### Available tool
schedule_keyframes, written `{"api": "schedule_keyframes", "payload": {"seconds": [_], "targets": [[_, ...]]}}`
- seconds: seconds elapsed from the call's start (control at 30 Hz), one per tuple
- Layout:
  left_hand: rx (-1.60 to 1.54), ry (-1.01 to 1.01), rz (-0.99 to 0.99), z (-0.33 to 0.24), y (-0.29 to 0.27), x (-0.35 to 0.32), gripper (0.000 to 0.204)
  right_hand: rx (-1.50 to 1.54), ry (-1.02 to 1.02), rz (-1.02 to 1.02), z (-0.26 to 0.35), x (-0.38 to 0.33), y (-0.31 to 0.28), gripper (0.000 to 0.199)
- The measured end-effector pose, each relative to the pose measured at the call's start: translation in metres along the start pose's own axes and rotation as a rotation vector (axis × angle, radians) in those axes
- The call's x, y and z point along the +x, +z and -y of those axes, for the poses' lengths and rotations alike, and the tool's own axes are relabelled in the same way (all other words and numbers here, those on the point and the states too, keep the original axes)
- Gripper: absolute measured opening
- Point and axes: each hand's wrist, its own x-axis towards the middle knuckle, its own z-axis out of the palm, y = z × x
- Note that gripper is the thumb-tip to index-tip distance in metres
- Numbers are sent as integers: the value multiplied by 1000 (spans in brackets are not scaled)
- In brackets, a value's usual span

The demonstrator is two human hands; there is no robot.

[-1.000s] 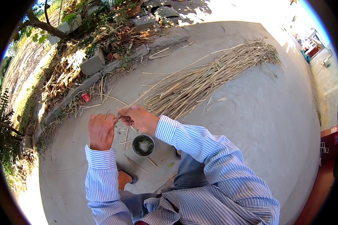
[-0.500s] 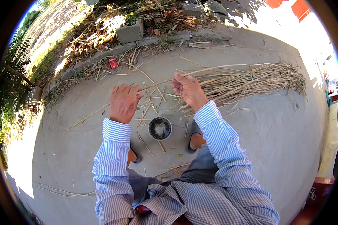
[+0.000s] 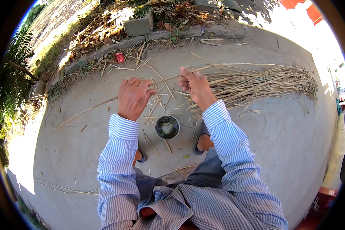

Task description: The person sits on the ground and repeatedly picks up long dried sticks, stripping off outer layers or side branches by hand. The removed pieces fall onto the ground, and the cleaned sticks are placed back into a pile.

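Note:
A long dry stalk (image 3: 167, 79) is stretched across in front of me, held by both hands. My left hand (image 3: 133, 99) has its fingers closed round it, back of the hand up. A little farther right, my right hand (image 3: 196, 86) pinches the same stalk between thumb and fingers. The thin left part slants down toward the left, above the concrete. Beyond my right hand, the stalk runs over a loose bundle of dry stalks (image 3: 260, 85) lying on the ground. Between my feet stands a small round pot (image 3: 167, 137) of dark liquid.
Short stalk pieces (image 3: 152, 142) are scattered on the concrete around the pot. A low kerb (image 3: 157, 35) with a grey block (image 3: 138, 26) and heaped dry leaves runs along the far side. A crumpled red packet (image 3: 120, 57) lies beside it.
The stalk's left end reaches a bit farther left. A small brown flake now shows below it. Both hands stay closed on the stalk, and the whole view has shifted slightly.

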Motion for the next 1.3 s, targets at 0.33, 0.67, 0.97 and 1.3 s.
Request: {"api": "schedule_keyframes", "payload": {"seconds": [0.33, 0.67, 0.97, 1.3], "targets": [[-500, -491, -155, 26, -8, -1, 22, -83, 11, -1, -12, 11, 10, 44], [-997, -731, -106, 31, -7, -6, 22, -93, 29, 21, -15, 9, 15, 44], [-158, -107, 96, 14, 16, -8, 25, -77, -8, 10, -19, 2, 26, 35], [93, -168, 159, 40, 1, -16, 17, 134, -82, 22, -9, 2, 9, 30]]}}
